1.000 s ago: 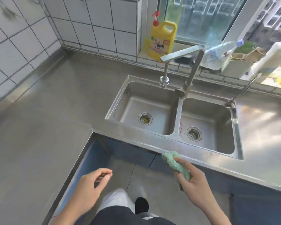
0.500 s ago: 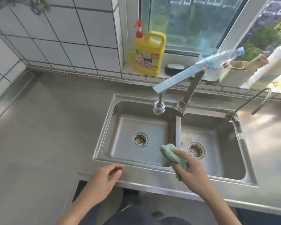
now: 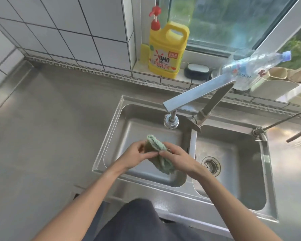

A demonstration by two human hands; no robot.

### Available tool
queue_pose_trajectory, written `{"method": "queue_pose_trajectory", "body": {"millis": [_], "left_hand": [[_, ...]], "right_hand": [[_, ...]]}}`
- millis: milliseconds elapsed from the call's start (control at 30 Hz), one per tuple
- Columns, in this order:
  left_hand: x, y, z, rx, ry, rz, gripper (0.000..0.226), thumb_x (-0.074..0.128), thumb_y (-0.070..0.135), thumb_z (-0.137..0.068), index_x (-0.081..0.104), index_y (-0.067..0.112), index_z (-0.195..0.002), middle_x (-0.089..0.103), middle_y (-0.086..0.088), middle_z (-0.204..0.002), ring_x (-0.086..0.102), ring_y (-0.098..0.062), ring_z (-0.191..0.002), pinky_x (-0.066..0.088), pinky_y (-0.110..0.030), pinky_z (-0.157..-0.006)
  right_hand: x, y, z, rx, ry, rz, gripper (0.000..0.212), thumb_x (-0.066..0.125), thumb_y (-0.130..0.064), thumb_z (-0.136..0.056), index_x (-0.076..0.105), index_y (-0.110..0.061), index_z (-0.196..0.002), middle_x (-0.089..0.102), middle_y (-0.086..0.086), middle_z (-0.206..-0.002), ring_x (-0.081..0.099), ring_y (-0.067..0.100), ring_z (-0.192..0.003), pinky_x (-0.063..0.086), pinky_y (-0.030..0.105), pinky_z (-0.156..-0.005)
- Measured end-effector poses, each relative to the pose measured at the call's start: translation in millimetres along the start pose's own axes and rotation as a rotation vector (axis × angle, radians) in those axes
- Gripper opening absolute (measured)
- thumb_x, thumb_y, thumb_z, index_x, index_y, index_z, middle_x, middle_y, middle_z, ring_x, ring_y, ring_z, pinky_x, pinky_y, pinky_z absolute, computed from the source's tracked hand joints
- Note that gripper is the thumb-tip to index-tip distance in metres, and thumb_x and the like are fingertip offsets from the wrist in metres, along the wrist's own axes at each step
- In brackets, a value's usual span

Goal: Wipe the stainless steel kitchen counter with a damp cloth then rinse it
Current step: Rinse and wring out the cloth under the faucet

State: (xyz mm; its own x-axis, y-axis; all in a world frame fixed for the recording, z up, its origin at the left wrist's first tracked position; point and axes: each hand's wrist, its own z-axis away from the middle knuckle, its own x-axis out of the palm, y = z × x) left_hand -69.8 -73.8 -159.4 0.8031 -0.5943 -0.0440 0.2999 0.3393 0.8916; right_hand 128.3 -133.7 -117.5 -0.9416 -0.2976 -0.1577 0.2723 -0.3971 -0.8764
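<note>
A crumpled green cloth [image 3: 156, 153] hangs over the left basin of the double steel sink [image 3: 111, 134]. My left hand [image 3: 137, 153] pinches its left side. My right hand [image 3: 177, 157] grips its right side, fingers closed on the fabric. The flat steel faucet spout [image 3: 195, 93] reaches over the left basin, its outlet [image 3: 171, 121] just behind the cloth. No water is seen running. The stainless steel counter [image 3: 47, 127] spreads to the left of the sink.
A yellow detergent jug [image 3: 167, 51] with a red pump stands on the window sill. Beside it are a dark soap dish [image 3: 197, 71] and a clear plastic bottle [image 3: 254, 66]. A thin second tap [image 3: 283, 124] curves at the right. White tiled walls border the counter.
The view has moved closer over the sink. My right hand carried the cloth from the front edge over the left basin, and my left hand came up and took hold of it.
</note>
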Motion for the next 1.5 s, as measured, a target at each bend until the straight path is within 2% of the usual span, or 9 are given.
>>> {"method": "queue_pose_trajectory", "body": {"millis": [133,267,467,633,767,1100,1267,1400,1500], "left_hand": [[19.1,-4.8,-15.9,-0.079,0.157,0.2,0.023,0.076,0.02,-0.092,0.075,0.012,-0.113,0.081,-0.004,-0.108,0.077,-0.017,-0.1,0.061,-0.022,-0.078],[24.4,-5.1,-31.5,-0.214,0.296,0.373,0.024,0.075,0.025,-0.088,0.076,0.013,-0.109,0.081,-0.009,-0.104,0.08,-0.025,-0.091,0.062,-0.031,-0.065],[31.2,-11.2,-53.1,-0.363,0.401,0.579,0.008,0.069,0.019,-0.094,0.071,0.02,-0.102,0.082,0.001,-0.083,0.079,-0.015,-0.069,0.059,-0.026,-0.055],[34.3,-10.5,-69.4,-0.399,0.363,0.671,0.028,0.064,0.017,-0.098,0.068,0.011,-0.126,0.081,-0.009,-0.103,0.079,-0.02,-0.078,0.06,-0.028,-0.059],[38.9,-6.8,-84.2,-0.409,0.318,0.677,0.035,0.061,0.018,-0.1,0.065,0.007,-0.133,0.076,-0.016,-0.12,0.076,-0.027,-0.094,0.061,-0.033,-0.074],[48.7,-2.3,-103.4,-0.459,0.26,0.628,0.032,0.062,0.019,-0.099,0.068,0.011,-0.129,0.082,-0.007,-0.096,0.08,-0.02,-0.077,0.062,-0.03,-0.061],[48.6,-6.4,-107.5,-0.483,0.259,0.62,0.032,0.062,0.019,-0.099,0.067,0.011,-0.13,0.082,-0.008,-0.098,0.08,-0.021,-0.077,0.062,-0.031,-0.06],[45.5,-7.6,-107.4,-0.495,0.263,0.638,0.034,0.063,0.021,-0.098,0.066,0.012,-0.13,0.082,-0.005,-0.091,0.079,-0.019,-0.071,0.06,-0.028,-0.057],[43.5,-7.1,-109.0,-0.515,0.218,0.606,0.041,0.063,0.031,-0.096,0.068,0.01,-0.131,0.082,-0.007,-0.097,0.08,-0.019,-0.074,0.06,-0.027,-0.06]], "right_hand": [[-47.5,19.5,-15.4,0.021,0.284,0.285,0.036,0.064,-0.037,-0.098,0.057,-0.023,-0.131,0.067,-0.003,-0.1,0.066,0.008,-0.086,0.052,0.023,-0.08],[-105.4,33.6,-31.8,0.033,0.641,0.711,0.035,0.059,-0.041,-0.097,0.057,-0.015,-0.12,0.062,0.004,-0.111,0.063,0.027,-0.101,0.05,0.04,-0.083],[-123.7,49.1,-72.6,0.422,0.392,0.862,0.047,0.04,-0.044,-0.104,0.053,-0.002,-0.121,0.062,0.021,-0.124,0.061,0.042,-0.113,0.047,0.045,-0.087],[-120.5,65.9,-82.4,0.341,0.484,0.911,0.032,0.035,-0.021,-0.107,0.06,0.0,-0.11,0.067,0.023,-0.115,0.065,0.043,-0.105,0.042,0.04,-0.076],[-117.0,74.6,-86.2,0.305,0.496,0.957,0.025,0.037,-0.013,-0.105,0.059,-0.001,-0.11,0.068,0.022,-0.111,0.065,0.044,-0.103,0.038,0.038,-0.071],[-107.1,76.5,-94.0,0.332,0.481,0.953,0.023,0.039,-0.002,-0.1,0.057,0.002,-0.114,0.069,0.024,-0.111,0.066,0.043,-0.103,0.039,0.038,-0.071],[-107.2,63.6,-87.0,0.341,0.51,0.877,0.028,0.037,-0.022,-0.107,0.05,-0.001,-0.119,0.067,0.022,-0.115,0.066,0.045,-0.106,0.045,0.042,-0.075],[-86.5,55.9,-64.6,0.207,0.748,0.829,0.037,0.045,-0.048,-0.102,0.031,-0.015,-0.094,0.07,0.015,-0.086,0.07,0.042,-0.077,0.037,0.037,-0.057],[-67.3,61.4,-66.5,0.255,0.625,0.671,0.046,0.04,-0.059,-0.098,0.044,-0.014,-0.087,0.066,0.009,-0.084,0.067,0.038,-0.079,0.045,0.038,-0.062]]}}
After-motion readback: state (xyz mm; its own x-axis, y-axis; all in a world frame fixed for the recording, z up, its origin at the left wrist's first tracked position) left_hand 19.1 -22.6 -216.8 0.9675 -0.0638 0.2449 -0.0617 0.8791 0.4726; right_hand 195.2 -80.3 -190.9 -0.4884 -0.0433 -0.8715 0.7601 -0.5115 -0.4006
